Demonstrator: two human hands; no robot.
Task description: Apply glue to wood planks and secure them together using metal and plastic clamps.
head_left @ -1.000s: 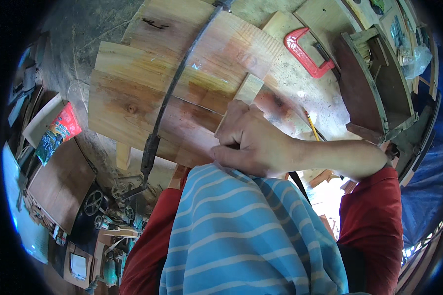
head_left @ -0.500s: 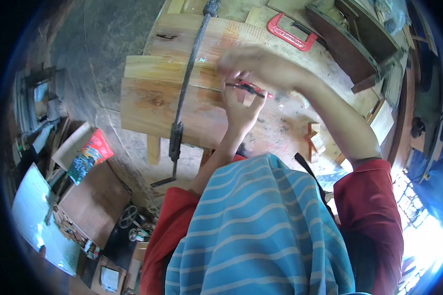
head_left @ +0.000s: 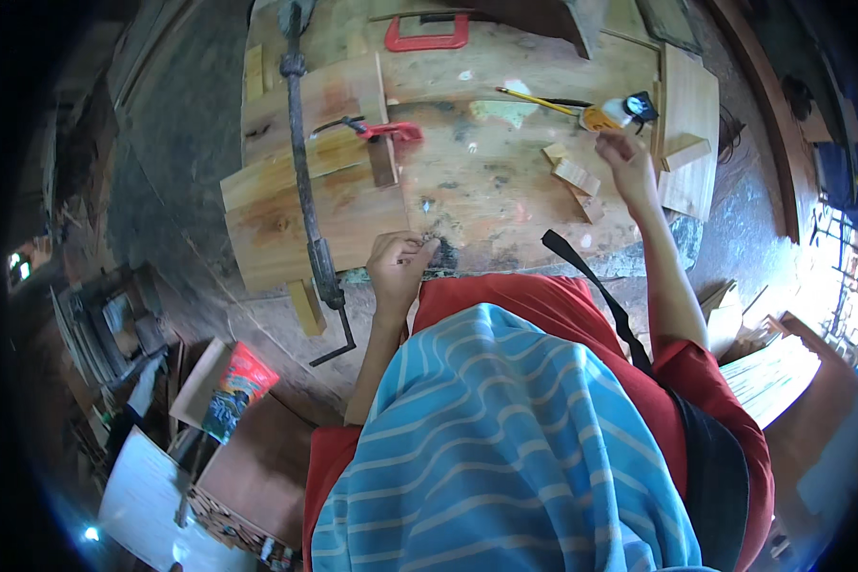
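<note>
My left hand (head_left: 400, 267) rests on the front edge of the wooden workbench (head_left: 486, 200), its fingers curled together with nothing visible in them. My right hand (head_left: 624, 157) is stretched out to the far right with fingers apart, just short of a small yellow-and-white tool (head_left: 605, 115) that lies beside a yellow pencil (head_left: 534, 98). A few small wood blocks (head_left: 574, 178) lie left of that hand. A small red clamp (head_left: 388, 133) sits on the glued-up boards (head_left: 296, 205), which a long black bar clamp (head_left: 305, 181) crosses.
A red C-clamp (head_left: 427, 33) lies at the bench's far edge. Thin plywood pieces (head_left: 688, 143) sit at the right end. A red packet (head_left: 238, 386), boards and clutter cover the floor at the left. A striped blue cloth (head_left: 505, 448) hangs in front of my chest.
Both hands have left the red clamp on the boards. My left hand drew back to the bench's front edge and my right reached far right toward the yellow tool.
</note>
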